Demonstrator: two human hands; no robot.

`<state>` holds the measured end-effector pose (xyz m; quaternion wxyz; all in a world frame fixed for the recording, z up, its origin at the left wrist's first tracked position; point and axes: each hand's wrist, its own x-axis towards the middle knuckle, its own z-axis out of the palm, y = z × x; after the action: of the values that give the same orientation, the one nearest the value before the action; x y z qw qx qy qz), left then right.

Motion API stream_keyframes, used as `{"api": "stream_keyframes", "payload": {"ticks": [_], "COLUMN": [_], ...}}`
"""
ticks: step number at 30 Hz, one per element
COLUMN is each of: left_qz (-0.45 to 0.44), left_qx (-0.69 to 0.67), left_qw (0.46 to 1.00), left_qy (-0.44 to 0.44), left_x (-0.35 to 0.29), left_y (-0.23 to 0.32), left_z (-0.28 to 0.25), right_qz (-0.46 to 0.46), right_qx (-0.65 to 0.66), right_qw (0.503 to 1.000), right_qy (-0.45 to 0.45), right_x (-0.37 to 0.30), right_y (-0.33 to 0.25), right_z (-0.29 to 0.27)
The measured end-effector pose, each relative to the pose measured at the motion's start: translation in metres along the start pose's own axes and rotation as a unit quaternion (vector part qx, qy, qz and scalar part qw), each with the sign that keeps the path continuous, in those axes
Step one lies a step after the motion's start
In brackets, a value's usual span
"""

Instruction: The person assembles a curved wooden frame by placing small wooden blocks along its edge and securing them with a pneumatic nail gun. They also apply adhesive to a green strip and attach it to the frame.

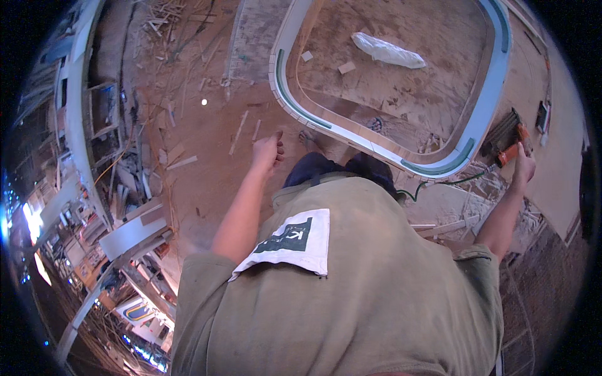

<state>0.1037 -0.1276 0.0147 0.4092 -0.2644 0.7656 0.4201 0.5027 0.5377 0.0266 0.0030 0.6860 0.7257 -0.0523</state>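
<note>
My right hand grips an orange and dark nail gun on the right, by the near right corner of a large rounded frame. A green air hose runs left from the gun under the frame's near edge. The frame is pale on top, with wooden inner sides and green strips set along its rounded corners. My left hand hangs away from the frame's left side, fingers curled and thumb up; nothing shows in it.
Inside the frame's opening lie a white plastic bundle and small wood pieces on the dusty floor. Scrap sticks are strewn at the far left. A cluttered rack stands left, a large flat board right.
</note>
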Motion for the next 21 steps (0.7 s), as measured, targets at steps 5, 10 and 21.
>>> {"api": "stream_keyframes", "payload": {"ticks": [5, 10, 21], "left_qz": [0.038, 0.083, 0.086], "left_qx": [0.019, 0.041, 0.111], "left_qw": [0.997, 0.989, 0.988], "left_qy": [-0.066, -0.114, -0.056], "left_x": [0.009, 0.031, 0.045], "left_y": [0.004, 0.005, -0.01], "left_z": [-0.01, -0.042, -0.115], "right_qz": [-0.321, -0.359, -0.226], "right_qx": [0.366, 0.295, 0.344], "right_qw": [0.871, 0.78, 0.703], "right_qy": [-0.068, -0.419, -0.58], "right_x": [-0.196, -0.368, -0.371], "right_y": [-0.164, -0.311, -0.318], "right_z": [-0.038, 0.001, 0.034]}}
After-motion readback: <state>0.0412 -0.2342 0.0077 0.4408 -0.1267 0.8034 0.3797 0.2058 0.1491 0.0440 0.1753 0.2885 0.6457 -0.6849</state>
